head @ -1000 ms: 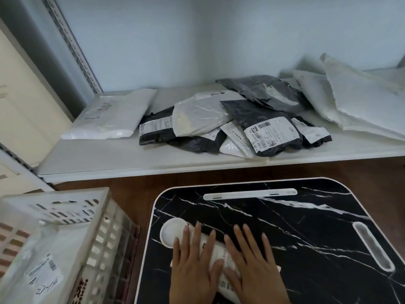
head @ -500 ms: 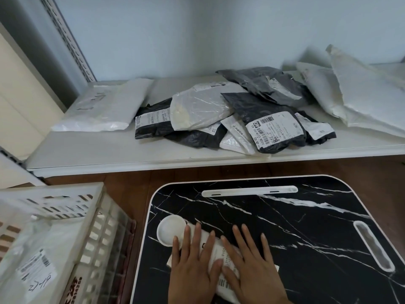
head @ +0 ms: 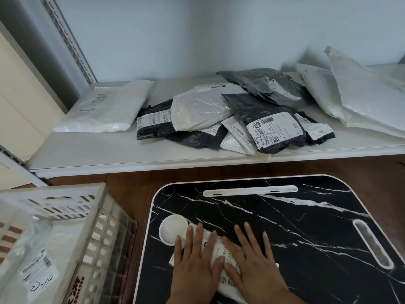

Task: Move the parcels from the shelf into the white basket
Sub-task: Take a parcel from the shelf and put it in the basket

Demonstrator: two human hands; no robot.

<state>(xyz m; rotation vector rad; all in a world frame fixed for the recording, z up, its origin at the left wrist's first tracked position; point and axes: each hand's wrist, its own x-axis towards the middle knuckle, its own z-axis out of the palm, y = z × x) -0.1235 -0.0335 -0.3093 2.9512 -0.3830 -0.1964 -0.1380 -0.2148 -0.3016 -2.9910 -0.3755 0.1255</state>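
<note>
**Both hands flat on a white parcel, desk**

Left hand (head: pixel 194 263) and right hand (head: pixel 254 262) lie palm-down, fingers spread, side by side on a white parcel (head: pixel 215 252) lying on the black marbled desk (head: pixel 306 238). Neither hand pinches it; both press it flat. A barcode label shows between the hands, at the parcel's near end. The parcel's far-left corner touches a round white dish (head: pixel 172 230) set in the desk.

White basket (head: pixel 96 227) stands just left of the desk, on the brown floor. Inside it lies a pale parcel with a label (head: pixel 37 272) and handwriting.

Beyond the desk, the white shelf (head: pixel 109 156) carries the rest: a flat white bag (head: pixel 107 108) toward the left, a heap of black and white parcels (head: pixel 230 119) straight behind the desk, large white bags (head: pixel 361 99) toward the right. The front black parcel in the heap shows a big barcode label (head: pixel 274 130), facing up.
</note>
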